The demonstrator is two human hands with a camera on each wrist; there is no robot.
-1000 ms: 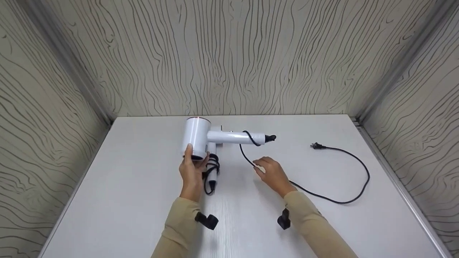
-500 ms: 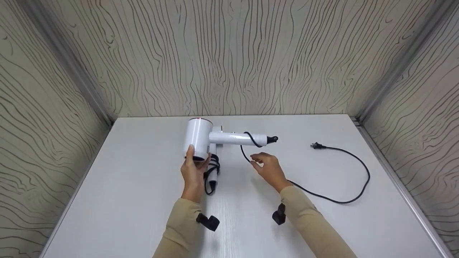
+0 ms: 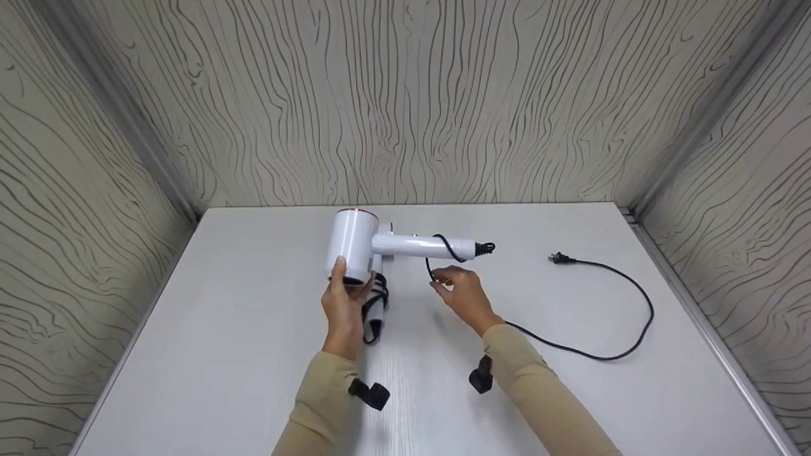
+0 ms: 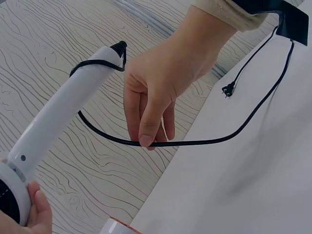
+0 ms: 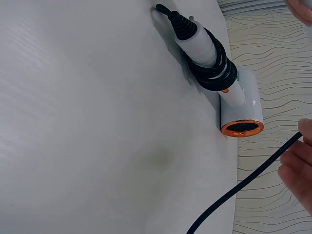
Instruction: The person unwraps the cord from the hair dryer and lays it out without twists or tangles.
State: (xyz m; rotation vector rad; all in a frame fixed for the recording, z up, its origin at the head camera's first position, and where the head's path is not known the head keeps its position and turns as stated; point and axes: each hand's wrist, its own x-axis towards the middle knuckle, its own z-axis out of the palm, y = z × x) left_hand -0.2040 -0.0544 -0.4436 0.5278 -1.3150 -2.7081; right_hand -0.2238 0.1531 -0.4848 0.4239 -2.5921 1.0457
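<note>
My left hand [image 3: 344, 313] grips a white hair dryer [image 3: 353, 240] by the lower end of its barrel, its handle pointing right. One loop of black cord [image 4: 195, 143] winds round that handle. Between thumb and fingers my right hand [image 3: 467, 297] pinches the cord just below the handle, plain in the left wrist view. A second white hair dryer [image 5: 248, 100] lies on the table behind the held one, partly hidden in the head view. Its own black cord [image 5: 214, 78] is wrapped several times round its handle.
From my right hand the cord runs in a wide curve over the white table [image 3: 222, 354] to a two-pin plug [image 3: 561, 258] at the right. Wood-pattern panels [image 3: 405, 101] stand behind and at both sides.
My right hand has moved left and slightly away from me, closer to the dryer handle, with the cord in its fingers. The left hand and held dryer have shifted slightly right.
</note>
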